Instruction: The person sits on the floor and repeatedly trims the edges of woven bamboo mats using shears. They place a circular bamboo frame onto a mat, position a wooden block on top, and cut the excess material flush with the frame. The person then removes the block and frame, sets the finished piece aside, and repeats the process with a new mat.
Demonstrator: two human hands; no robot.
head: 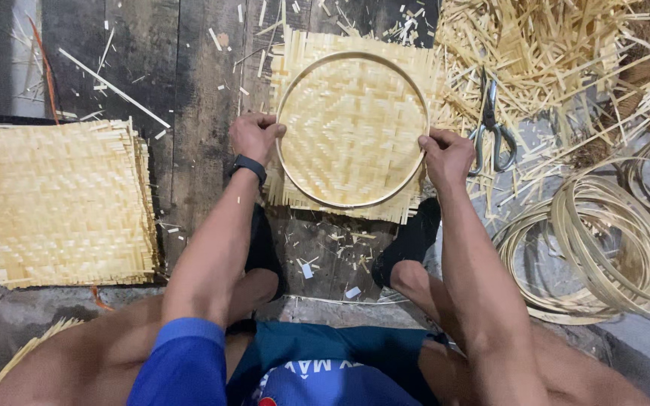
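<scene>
A thick stack of square, pale-yellow woven bamboo mats [58, 203] is lying at the far left on the dark wooden plank floor [189, 113], well apart from the hands; the left hand [253, 137], wearing a black wristband [249, 167], is gripping the left side of a thin round bamboo hoop [352, 203], its fingers curled together over the rim; the hoop is resting on top of a square pale-yellow woven bamboo mat with frayed edges [351, 128], which is lying flat on the floor straight ahead of the person, between their knees and beyond their black shoes; the right hand [447, 156] is pinching the hoop's right side, fingers closed on the rim and pressing it onto the weave; the mat is looking light, thin and springy, likely to flex and fray at the loose strip ends, so it is best held at the rim line where the hoop is stiffening it, one hand on each side, rather than by the fringe; the hoop itself is seeming slender and bendable, apt to spring out of round if squeezed; just right of the right hand a pair of grey metal scissors [493, 128] is lying among loose bamboo offcuts [551, 53]; further right, a bundle of coiled bamboo hoops [611, 240] is sitting near the floor's edge
</scene>
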